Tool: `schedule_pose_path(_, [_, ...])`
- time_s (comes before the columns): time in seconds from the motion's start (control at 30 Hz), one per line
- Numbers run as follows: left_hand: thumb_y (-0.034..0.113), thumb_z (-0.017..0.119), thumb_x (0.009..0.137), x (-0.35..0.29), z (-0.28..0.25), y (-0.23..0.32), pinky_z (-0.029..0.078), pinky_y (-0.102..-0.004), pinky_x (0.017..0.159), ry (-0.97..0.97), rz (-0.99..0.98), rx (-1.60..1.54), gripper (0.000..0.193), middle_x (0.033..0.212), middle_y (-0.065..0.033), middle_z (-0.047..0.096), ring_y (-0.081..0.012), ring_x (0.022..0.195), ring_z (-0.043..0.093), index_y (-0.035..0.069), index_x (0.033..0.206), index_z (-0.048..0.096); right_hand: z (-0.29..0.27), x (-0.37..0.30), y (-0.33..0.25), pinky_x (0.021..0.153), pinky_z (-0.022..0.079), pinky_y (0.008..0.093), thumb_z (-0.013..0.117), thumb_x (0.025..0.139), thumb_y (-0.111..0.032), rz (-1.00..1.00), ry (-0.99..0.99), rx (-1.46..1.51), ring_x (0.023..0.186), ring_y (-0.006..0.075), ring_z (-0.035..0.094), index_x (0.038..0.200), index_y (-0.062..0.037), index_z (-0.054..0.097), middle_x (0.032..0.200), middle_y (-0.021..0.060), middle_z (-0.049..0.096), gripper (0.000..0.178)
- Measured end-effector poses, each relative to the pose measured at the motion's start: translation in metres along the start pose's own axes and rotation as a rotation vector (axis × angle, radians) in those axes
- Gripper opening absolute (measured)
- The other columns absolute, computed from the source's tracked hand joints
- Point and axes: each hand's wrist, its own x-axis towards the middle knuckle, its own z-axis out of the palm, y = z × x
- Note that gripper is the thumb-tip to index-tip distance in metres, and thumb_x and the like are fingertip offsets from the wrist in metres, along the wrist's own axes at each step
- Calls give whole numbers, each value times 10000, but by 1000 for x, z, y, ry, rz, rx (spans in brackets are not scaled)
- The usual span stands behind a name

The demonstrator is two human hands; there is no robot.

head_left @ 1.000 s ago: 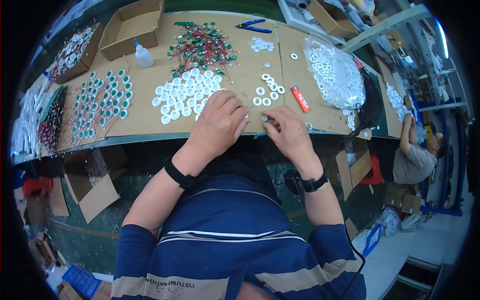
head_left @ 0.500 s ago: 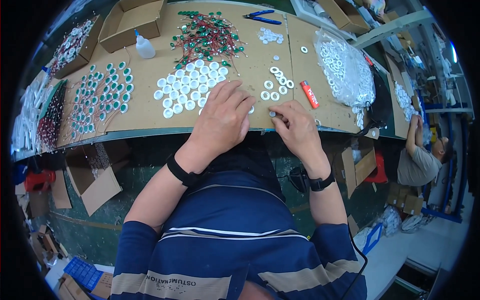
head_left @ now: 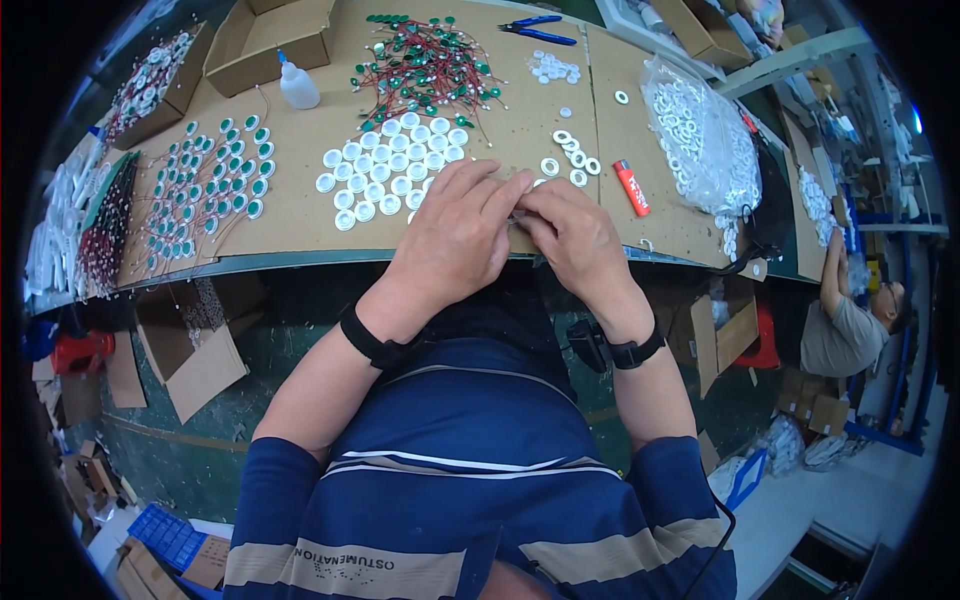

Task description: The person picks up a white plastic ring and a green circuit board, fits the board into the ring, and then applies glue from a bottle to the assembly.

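My left hand (head_left: pixel 458 228) and my right hand (head_left: pixel 578 240) meet at the table's near edge, their fingertips close together. Bent fingers hide most of what the left one holds. A small pale disc (head_left: pixel 517 213) shows only in part in the right thumb-and-finger pinch. Just left of my hands lie rows of white round caps (head_left: pixel 373 191). Several white rings (head_left: pixel 549 167) lie beyond my right hand, with small white discs (head_left: pixel 553 68) farther back.
Green discs with red wires (head_left: pixel 425 65) are heaped at the back; white caps with green centres (head_left: pixel 205 185) spread at left. Around stand a white squeeze bottle (head_left: pixel 299 88), blue cutters (head_left: pixel 540 30), a red lighter (head_left: pixel 631 188) and a bag of rings (head_left: pixel 700 135). A co-worker (head_left: pixel 848 318) is at far right.
My right hand has moved left, carrying the small disc in to my left hand. The view has shifted slightly, so the table's things appear a little to the right.
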Motion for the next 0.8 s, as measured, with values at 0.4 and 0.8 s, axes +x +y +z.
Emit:
schedule_pose_path(0.4, [26,739,916,0,0,-1,465,-530,1257,-1,-14,-2,641,1284,-201,761,-404,1374,655,41,1551,656,6,5,1,905,612,463,833,956,-12,-33,-23,-14,1028,395,761,1209,-21,813,1105,166,776,253])
schedule_pose_path(0.8, [7,745,901,0,1,-2,506,-522,1195,17,-10,-8,625,1237,-200,756,-407,1315,667,41,1522,682,5,5,3,877,612,453,822,971,-18,17,-46,10,987,385,767,1189,-30,845,1033,167,782,220])
